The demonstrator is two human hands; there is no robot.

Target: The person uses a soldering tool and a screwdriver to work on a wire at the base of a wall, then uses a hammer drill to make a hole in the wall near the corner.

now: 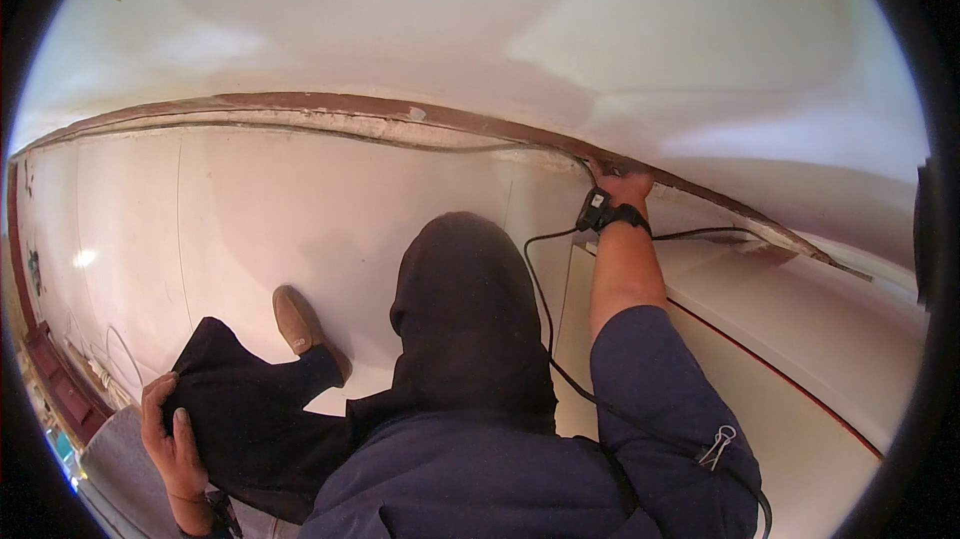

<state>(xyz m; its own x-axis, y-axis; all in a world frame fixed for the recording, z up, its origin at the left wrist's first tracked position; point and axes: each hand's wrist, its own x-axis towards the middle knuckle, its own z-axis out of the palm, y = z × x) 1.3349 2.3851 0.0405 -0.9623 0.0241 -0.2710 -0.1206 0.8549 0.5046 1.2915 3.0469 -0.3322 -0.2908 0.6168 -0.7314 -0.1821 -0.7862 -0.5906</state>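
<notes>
My right hand (627, 187) reaches forward to the brown skirting strip (480, 122) at the foot of the wall. Its fingers are closed against the strip, and what they hold, if anything, is hidden. A dark cable (420, 146) along the strip runs up to these fingers. On that wrist sit a dark band (625, 219) and a small black box (593, 209) with a white label, from which a black cord (545, 304) trails back over my sleeve. My left hand (176, 439) rests on my black-trousered knee (235, 409), fingers laid out and holding nothing.
A pale wall (400, 19) rises ahead above the light floor (250, 209). Close on my right stands a white cabinet-like box (770, 359) with a dark red line. My brown shoe (297, 321) is on the floor, and a dark red piece (68, 384) lies far left.
</notes>
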